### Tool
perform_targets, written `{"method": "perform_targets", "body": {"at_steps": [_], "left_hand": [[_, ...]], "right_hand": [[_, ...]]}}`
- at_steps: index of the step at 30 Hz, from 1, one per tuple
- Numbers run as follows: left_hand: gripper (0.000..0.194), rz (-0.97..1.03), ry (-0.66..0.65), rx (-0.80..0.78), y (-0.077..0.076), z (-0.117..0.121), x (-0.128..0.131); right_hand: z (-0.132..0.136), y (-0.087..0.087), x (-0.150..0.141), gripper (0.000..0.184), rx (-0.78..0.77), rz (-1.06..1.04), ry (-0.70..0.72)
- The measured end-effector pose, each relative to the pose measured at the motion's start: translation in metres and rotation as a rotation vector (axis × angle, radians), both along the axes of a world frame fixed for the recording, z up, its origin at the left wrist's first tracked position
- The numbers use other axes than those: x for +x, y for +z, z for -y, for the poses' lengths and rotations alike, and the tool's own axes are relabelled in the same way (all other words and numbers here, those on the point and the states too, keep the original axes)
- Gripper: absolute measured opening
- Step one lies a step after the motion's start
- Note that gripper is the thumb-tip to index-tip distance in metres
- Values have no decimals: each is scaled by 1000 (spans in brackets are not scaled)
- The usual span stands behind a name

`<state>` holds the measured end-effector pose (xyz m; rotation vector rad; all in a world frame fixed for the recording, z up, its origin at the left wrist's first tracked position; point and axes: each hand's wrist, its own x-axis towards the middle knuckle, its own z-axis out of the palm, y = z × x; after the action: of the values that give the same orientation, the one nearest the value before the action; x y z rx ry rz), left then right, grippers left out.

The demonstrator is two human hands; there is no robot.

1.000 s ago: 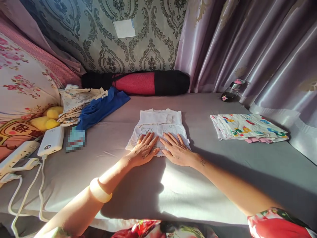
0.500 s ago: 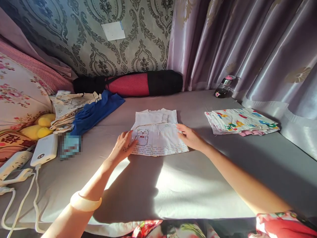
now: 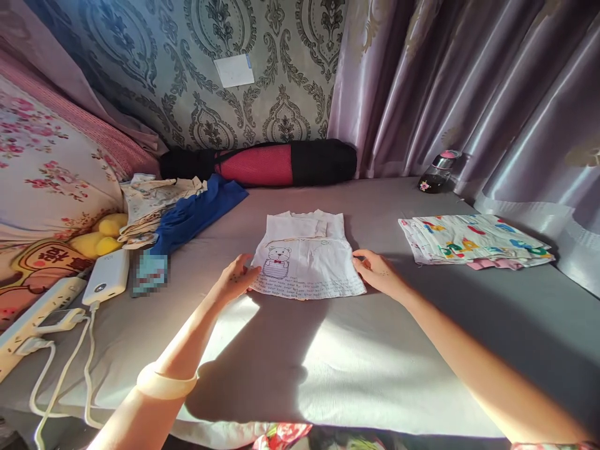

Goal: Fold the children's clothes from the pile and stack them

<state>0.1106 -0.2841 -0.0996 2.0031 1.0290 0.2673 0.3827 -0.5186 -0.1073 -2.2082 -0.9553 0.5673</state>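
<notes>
A small white shirt (image 3: 309, 256) lies flat in front of me, sleeves folded inward across its upper part. On its front are a line-drawn bear and rows of small lettering near the hem. My left hand (image 3: 235, 276) grips its left side edge low down, thumb on top of the cloth. At the opposite edge, my right hand (image 3: 375, 270) has its thumb and fingers closed on the fabric. The fingertips of both hands are partly hidden at the cloth.
A grey sheet (image 3: 262, 350) covers the bed. Folded patterned cloths (image 3: 478, 239) lie right, near a bottle (image 3: 438, 172). A black and red bag (image 3: 257, 164) lies along the wall. Left are clothes (image 3: 162, 203), a blue garment (image 3: 199, 209), a power bank (image 3: 107, 278) and a power strip (image 3: 44, 322).
My right hand has moved from on top of the shirt out to its right edge. My left hand has shifted slightly at the left edge. The view has turned a little left.
</notes>
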Motion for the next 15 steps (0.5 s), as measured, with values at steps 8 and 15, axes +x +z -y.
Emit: {"method": "perform_targets", "body": {"at_steps": [8,15], "left_hand": [[59,21,-320,-159,9,-3,-13],[71,22,-475,-88,19,-13,-24]], "right_hand": [[20,19,-10,45,7,-248,290],[22,19,6,65,53,-121,405]]}}
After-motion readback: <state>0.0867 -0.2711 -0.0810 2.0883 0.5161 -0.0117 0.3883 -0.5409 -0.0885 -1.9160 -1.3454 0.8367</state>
